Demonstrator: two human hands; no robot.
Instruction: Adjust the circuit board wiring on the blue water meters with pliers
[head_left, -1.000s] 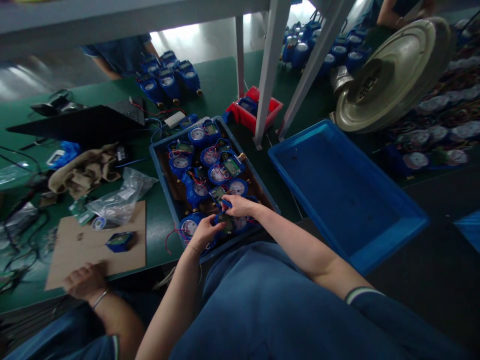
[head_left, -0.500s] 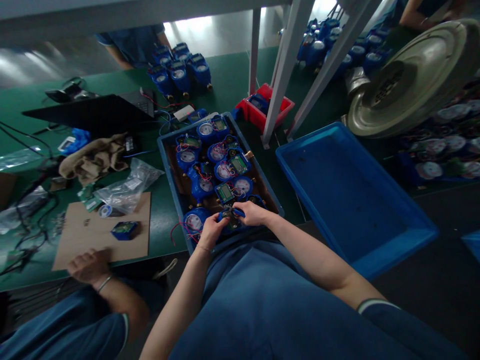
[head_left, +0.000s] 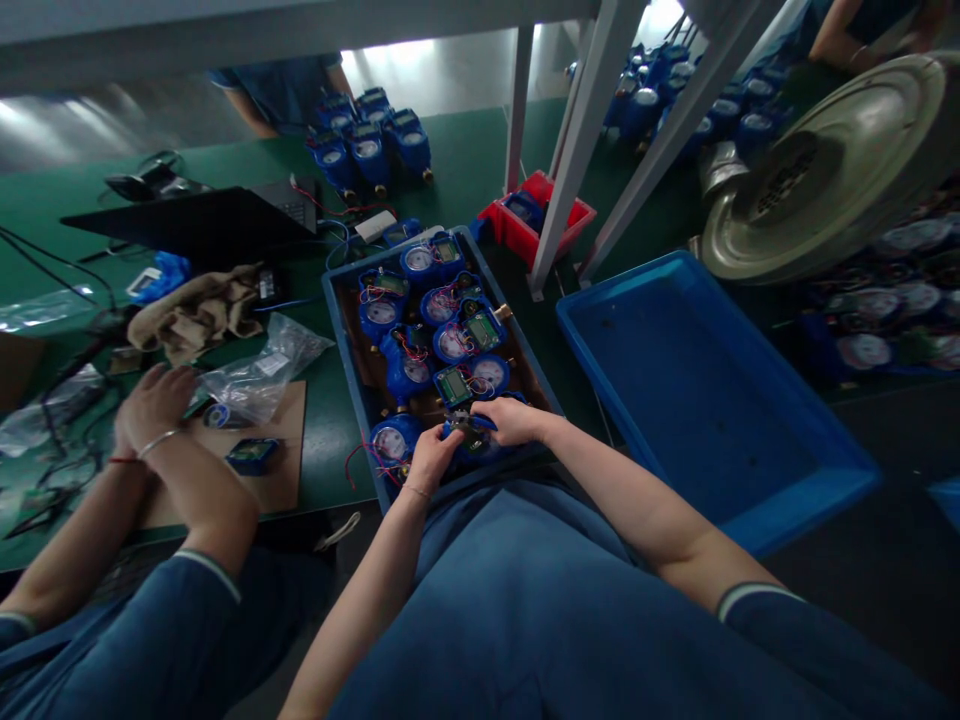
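A blue tray on the green table holds several blue water meters with dials, green circuit boards and red wires. My left hand and my right hand are both at the tray's near end. Their fingers curl around one meter with a small dark circuit board on top, gripping it from the left and from the right. Another meter lies just left of my left hand.
An empty blue bin stands right of the tray. A co-worker's hands reach onto a cardboard sheet at the left, near a plastic bag and a small blue part. A red bin, white frame legs and a laptop stand behind.
My right hand has come down from the green board to the near meter, and both hands now hold it. The co-worker's hands have moved forward onto the cardboard.
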